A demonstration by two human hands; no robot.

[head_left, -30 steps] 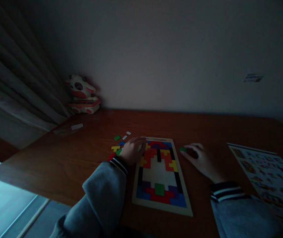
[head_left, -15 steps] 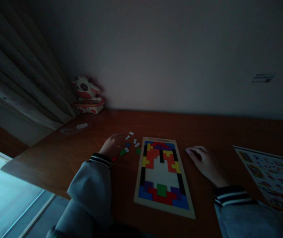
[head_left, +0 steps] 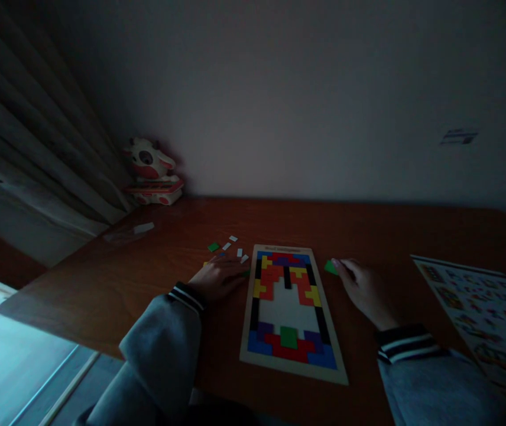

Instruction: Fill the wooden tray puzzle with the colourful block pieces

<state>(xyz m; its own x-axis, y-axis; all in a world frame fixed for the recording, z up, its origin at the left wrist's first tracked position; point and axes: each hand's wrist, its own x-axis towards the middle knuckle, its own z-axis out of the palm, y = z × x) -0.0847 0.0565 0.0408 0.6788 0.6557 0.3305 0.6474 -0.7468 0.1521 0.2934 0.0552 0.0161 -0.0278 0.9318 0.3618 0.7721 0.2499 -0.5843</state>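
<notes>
A wooden block-puzzle board (head_left: 340,377) lies on the table, with coloured pieces fitted around a pale bare area in its middle. One green square piece (head_left: 288,338) sits near its lower end. On the board's left, my left hand (head_left: 218,278) rests low with fingers stretched out over loose pieces, its fingertips by a green piece (head_left: 246,273) at the board's edge. My right hand (head_left: 363,291), to the right of the board, pinches a green puzzle piece (head_left: 330,268) between thumb and fingers. What lies beneath my left palm is hidden.
Several small white pieces (head_left: 239,252) and a green piece (head_left: 213,247) lie beyond my left hand. A printed sheet of figures (head_left: 479,307) lies at the right. A cow-shaped toy (head_left: 153,171) stands in the back left corner by the curtain (head_left: 35,118).
My left hand has slid right, towards the board, across the loose pieces. A green piece now shows beyond it. The green piece in my right hand is more visible. The view has shifted slightly.
</notes>
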